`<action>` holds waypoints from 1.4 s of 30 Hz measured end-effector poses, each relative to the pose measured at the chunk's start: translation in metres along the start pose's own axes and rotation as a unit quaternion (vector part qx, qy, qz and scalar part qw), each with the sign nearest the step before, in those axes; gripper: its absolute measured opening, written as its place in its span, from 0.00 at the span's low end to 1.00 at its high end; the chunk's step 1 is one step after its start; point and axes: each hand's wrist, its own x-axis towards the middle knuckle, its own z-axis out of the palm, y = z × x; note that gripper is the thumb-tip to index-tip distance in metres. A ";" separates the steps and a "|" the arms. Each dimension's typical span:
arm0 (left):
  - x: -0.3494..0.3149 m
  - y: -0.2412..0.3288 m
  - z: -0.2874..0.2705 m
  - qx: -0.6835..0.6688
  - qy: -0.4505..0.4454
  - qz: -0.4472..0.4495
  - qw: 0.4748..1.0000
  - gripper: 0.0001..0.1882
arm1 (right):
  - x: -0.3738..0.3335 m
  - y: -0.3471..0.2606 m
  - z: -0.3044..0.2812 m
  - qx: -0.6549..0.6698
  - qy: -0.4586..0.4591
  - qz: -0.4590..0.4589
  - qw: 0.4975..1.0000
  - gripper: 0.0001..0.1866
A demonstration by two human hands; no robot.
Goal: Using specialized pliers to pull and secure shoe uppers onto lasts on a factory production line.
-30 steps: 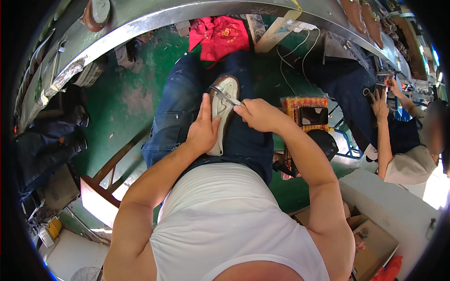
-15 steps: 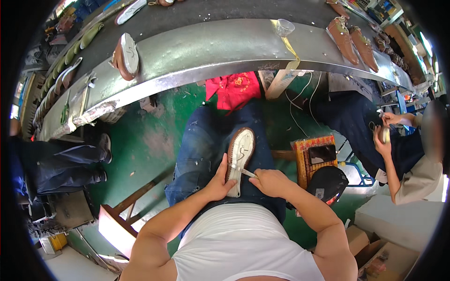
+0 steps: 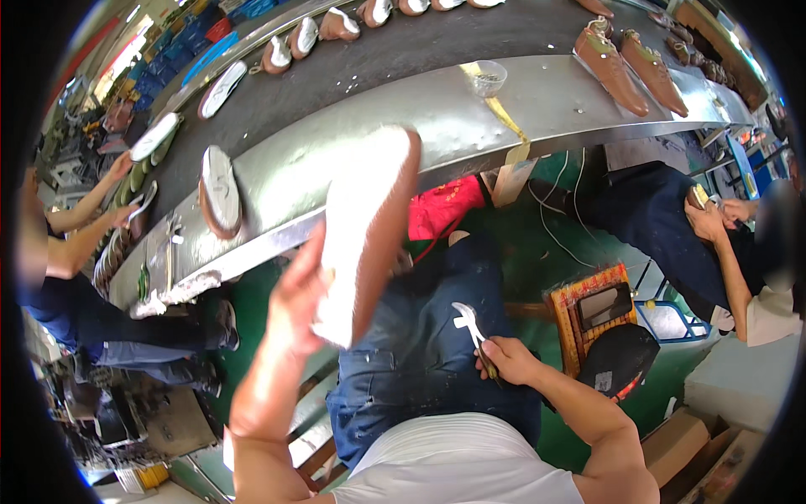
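One shoe [image 3: 365,231], white sole showing, is held raised over the lap, gripped at its heel end by the left hand [image 3: 295,294]. One white-smeared tool [image 3: 472,329] is clamped in the right hand [image 3: 509,359], resting on the blue-jeaned thigh. One more shoe [image 3: 220,191] is seen sole-up on the curved steel bench [image 3: 470,113]; two brown ones [image 3: 628,60] stand farther right, near one small clear cup [image 3: 485,77]. Others are carried on the dark belt [image 3: 336,71] behind. Green floor [image 3: 537,252] lies beneath; two co-workers are seated alongside.

A shoe [image 3: 369,227] was raised in the left hand [image 3: 295,294], before the desk [image 3: 470,109]; pliers [image 3: 472,329] lay rightward, over the lap.
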 end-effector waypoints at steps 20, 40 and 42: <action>0.467 0.083 0.037 0.555 0.111 0.395 0.723 0.18 | 0.064 -0.031 -0.074 0.146 -0.097 0.097 0.980 0.23; 0.629 0.158 -0.160 0.534 0.270 0.066 0.798 0.45 | 0.138 -0.070 -0.110 0.223 -0.134 0.136 0.956 0.26; 0.630 0.165 -0.166 0.652 0.265 0.086 0.705 0.44 | 0.138 -0.073 -0.107 0.222 -0.140 0.128 0.956 0.27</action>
